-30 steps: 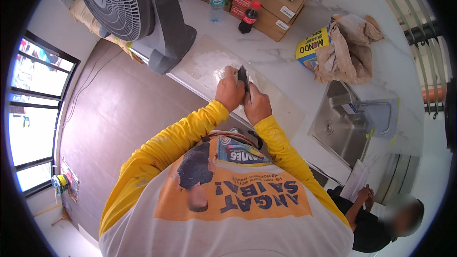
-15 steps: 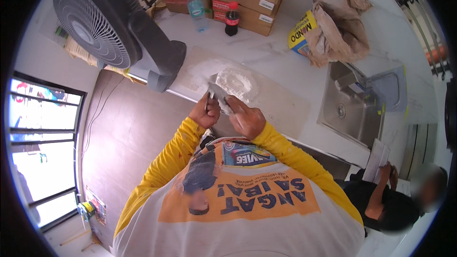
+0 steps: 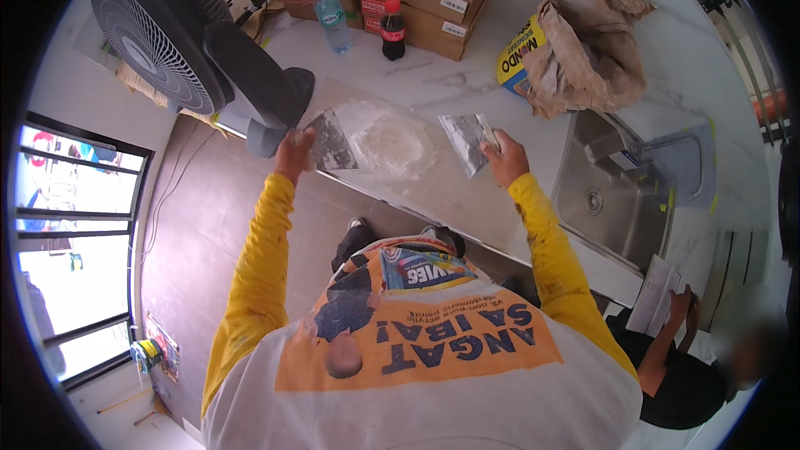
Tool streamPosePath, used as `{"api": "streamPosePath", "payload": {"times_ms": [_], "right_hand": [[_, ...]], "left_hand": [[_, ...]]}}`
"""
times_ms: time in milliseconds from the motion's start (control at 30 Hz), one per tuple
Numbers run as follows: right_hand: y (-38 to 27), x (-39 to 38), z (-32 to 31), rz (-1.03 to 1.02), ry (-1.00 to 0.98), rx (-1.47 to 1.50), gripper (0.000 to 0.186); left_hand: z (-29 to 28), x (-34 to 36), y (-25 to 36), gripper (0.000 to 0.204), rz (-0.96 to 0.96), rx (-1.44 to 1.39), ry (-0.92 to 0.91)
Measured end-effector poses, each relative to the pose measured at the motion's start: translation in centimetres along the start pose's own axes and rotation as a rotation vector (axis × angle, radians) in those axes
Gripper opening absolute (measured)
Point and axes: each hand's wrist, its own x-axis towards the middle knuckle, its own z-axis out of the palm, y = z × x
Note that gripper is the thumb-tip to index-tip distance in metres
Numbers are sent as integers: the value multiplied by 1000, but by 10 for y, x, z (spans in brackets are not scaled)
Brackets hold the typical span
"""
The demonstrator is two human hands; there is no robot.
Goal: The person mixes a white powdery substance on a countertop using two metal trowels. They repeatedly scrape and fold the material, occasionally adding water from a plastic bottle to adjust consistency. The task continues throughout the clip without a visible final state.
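My left hand (image 3: 295, 150) is closed on a metal scraper (image 3: 333, 142) with a wide, smeared blade, held over the left part of a thin pale board (image 3: 492, 208) at the counter's front edge. My right hand (image 3: 506, 154) grips a second wide metal scraper (image 3: 461, 137) over the board's right part. Between the two blades lies a ring of white powder (image 3: 387, 140) with a wetter-looking middle.
A fan (image 3: 167, 42) stands left; boxes (image 3: 417, 4), a water bottle (image 3: 335, 29) and a dark drink bottle (image 3: 393, 37) behind. A torn bag (image 3: 587, 50) lies above the steel sink (image 3: 596, 175). A person in black (image 3: 667, 375) is at lower right; a window (image 3: 75, 242) is left.
My hands were together with the tools and have moved apart to either side of the powder, one scraper in each. The view has shifted slightly, and more of the powder shows.
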Motion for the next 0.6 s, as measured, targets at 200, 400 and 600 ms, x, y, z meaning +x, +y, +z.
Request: {"api": "streamPosePath", "payload": {"times_ms": [200,400,600], "right_hand": [[-12,48,20,-444,-5,-331,25],[-22,29,65,-531,48,-391,28],[-33,58,80,-482,113,-427,26]], "left_hand": [[1,47,44,72,248,190,41],[6,70,94,71,299,-4,-171],[14,104,113,52,376,-1,-272]]}}
